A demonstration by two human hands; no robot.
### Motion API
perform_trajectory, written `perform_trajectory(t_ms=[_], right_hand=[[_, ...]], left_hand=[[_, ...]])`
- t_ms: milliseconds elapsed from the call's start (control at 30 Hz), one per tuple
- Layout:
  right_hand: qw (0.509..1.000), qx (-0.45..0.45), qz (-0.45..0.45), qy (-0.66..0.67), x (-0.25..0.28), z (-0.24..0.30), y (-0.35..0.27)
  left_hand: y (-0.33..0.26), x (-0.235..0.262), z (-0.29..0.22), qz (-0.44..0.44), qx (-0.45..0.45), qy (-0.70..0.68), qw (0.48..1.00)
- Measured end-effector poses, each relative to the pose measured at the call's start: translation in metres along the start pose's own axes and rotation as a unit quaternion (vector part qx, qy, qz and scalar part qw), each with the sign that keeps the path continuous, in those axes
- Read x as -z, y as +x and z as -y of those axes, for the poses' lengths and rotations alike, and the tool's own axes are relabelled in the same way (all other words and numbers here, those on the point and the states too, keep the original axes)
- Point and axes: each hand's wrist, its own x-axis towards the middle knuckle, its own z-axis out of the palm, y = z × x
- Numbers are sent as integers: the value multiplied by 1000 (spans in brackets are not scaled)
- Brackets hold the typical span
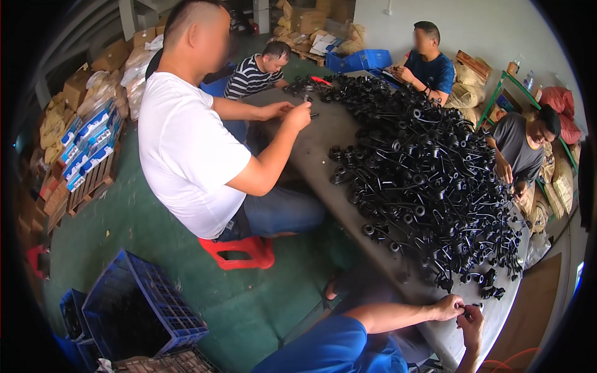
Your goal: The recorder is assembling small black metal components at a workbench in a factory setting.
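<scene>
At the near end of the grey table, my left hand is closed in a pinch on a small black part. Fingertips of my right hand meet it there, closed round the same piece, which they mostly cover. Just beyond my hands spreads a large heap of black parts, bent rods with round ringed ends. A few loose ones lie closest to my fingers. The exact kind of the held part is too small to make out.
A person in white sits on a red stool at the table's left side. Three more people work round the far edges. Blue crates stand on the green floor at lower left; pallets with boxes line the back left.
</scene>
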Motion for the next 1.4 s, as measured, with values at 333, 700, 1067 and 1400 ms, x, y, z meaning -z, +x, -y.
perform_trajectory(t_ms=[333,700,1067,1400], right_hand=[[979,133,-38,-151,-8,-19,-7],[1000,10,1,0,3,-18,-11],[988,92,-123,-29,-4,-27,-1],[990,108,-86,-41,14,-28,4]], left_hand=[[-11,3,-17,24,19,-70,997],[-2,-16,-20,17,12,-41,999],[2,-33,-23,-51,-5,0,999],[-1,-10,-46,48,-44,147,987]])
